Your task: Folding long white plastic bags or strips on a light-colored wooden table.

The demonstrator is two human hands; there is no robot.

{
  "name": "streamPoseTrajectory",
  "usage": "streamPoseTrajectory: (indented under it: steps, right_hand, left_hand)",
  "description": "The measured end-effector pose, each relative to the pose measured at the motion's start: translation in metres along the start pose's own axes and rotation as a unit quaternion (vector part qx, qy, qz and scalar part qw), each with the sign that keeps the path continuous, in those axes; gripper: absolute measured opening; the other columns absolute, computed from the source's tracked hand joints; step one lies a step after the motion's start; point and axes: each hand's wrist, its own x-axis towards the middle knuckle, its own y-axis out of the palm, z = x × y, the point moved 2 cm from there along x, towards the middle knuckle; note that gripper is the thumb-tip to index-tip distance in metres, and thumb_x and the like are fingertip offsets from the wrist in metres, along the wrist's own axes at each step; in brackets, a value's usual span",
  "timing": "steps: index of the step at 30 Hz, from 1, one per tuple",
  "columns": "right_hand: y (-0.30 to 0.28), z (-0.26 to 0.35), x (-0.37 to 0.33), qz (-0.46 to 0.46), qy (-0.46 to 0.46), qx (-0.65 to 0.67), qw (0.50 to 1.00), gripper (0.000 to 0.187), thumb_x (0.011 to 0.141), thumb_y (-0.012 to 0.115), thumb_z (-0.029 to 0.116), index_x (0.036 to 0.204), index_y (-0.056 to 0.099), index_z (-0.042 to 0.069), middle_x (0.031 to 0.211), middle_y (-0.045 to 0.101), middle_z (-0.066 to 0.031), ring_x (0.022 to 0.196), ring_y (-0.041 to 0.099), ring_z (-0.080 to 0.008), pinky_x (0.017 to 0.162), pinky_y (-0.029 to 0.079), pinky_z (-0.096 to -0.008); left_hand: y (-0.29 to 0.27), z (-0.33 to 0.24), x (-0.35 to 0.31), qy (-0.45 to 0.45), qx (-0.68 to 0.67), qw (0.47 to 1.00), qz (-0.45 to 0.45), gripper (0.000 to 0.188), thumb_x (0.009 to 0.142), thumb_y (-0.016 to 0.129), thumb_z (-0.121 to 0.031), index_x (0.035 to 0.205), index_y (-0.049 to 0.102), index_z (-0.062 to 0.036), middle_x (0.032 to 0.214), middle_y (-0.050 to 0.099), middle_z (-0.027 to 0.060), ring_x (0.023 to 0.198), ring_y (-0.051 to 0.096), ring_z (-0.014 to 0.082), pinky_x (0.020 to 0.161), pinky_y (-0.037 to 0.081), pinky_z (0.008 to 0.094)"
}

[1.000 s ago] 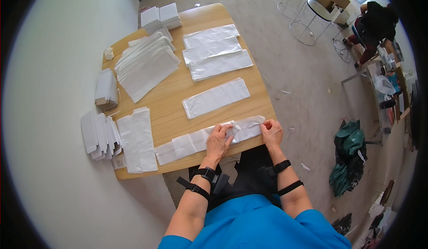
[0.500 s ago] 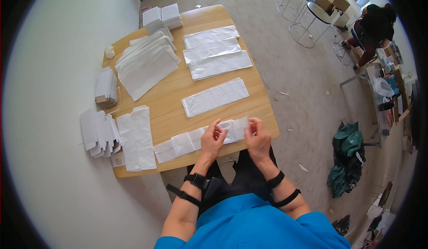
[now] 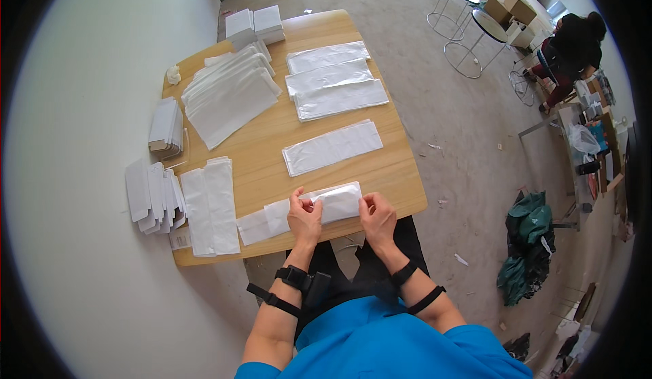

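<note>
Along the table's near edge lies a long strip of thin, translucent white sheet [image 3: 339, 201], its right part folded over into a thicker layer. My left hand [image 3: 305, 217] is over its middle, fingers curled and thumb and forefinger closed on the upper layer. At the folded right end, my right hand [image 3: 378, 219] pinches the edge between thumb and fingers. Just beyond lies a folded white packet [image 3: 333, 148]. Left of the strip, a flat white stack [image 3: 212, 206] of folded sheets lies lengthwise.
More folded white packets [image 3: 339, 99] and a fanned pile of white sheets [image 3: 231, 104] cover the wooden table's [image 3: 261, 175] far part. White boxes [image 3: 255, 26] and flattened cartons [image 3: 153, 199] line its edges. A person [image 3: 574, 46] sits far right, near round side tables [image 3: 489, 26].
The strip's right end has been folded over, shortening it. My right hand has moved slightly left and down with the edge; my left hand has shifted left. The view has shifted slightly.
</note>
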Motion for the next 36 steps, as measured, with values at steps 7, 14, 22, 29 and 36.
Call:
streamPoseTrajectory:
  steps: [7,14,22,29,36]
  right_hand:
    - [0.014,-0.025,0.024,0.041,0.1,-0.027,0.994,0.017,0.079,0.066,0.019,0.077,0.061,0.003,0.071,0.063,-0.0132,0.069,0.063,-0.0305,0.063,0.048,-0.0415]
    - [0.022,-0.033,0.027,0.035,0.091,-0.063,0.993,0.019,0.077,0.068,0.02,0.075,0.062,0.002,0.066,0.063,-0.0117,0.063,0.063,-0.0263,0.06,0.049,-0.0374]
    - [0.027,-0.036,0.026,0.028,0.082,-0.076,0.993,0.018,0.076,0.069,0.019,0.074,0.062,0.003,0.065,0.063,-0.0118,0.062,0.063,-0.0272,0.06,0.049,-0.038]
    - [0.022,-0.034,0.028,0.053,0.1,-0.069,0.991,0.017,0.078,0.067,0.019,0.076,0.059,0.004,0.072,0.063,-0.0122,0.07,0.062,-0.0318,0.064,0.048,-0.0423]
    - [0.003,0.016,0.025,0.016,0.037,-0.03,0.999,0.014,0.08,0.065,0.016,0.077,0.059,0.003,0.072,0.061,-0.0114,0.065,0.06,-0.0305,0.062,0.047,-0.0404]
  left_hand:
    - [-0.005,0.001,0.008,0.005,0.05,0.999,0.012,0.054,0.076,0.072,-0.015,0.122,0.049,0.0007,0.073,0.062,0.0046,0.063,0.056,0.0113,0.061,0.049,0.0263]
    - [-0.005,0.004,0.008,0.011,0.086,0.996,0.021,0.054,0.076,0.071,-0.015,0.124,0.049,-0.0039,0.074,0.062,0.0053,0.065,0.06,0.0176,0.063,0.05,0.0322]
    - [-0.006,0.012,0.01,0.021,0.073,0.997,0.016,0.055,0.075,0.07,-0.008,0.125,0.049,-0.0045,0.078,0.061,0.0042,0.062,0.057,0.0153,0.062,0.049,0.0303]
    - [-0.015,-0.011,0.003,0.083,0.054,0.994,-0.053,0.037,0.08,0.065,-0.007,0.115,0.056,-0.0032,0.081,0.058,0.0031,0.058,0.05,0.0118,0.056,0.045,0.027]
    - [-0.075,-0.012,0.005,0.032,-0.007,0.991,-0.128,0.024,0.086,0.062,-0.011,0.107,0.061,0.0,0.076,0.057,0.0013,0.058,0.049,0.0096,0.055,0.044,0.0263]
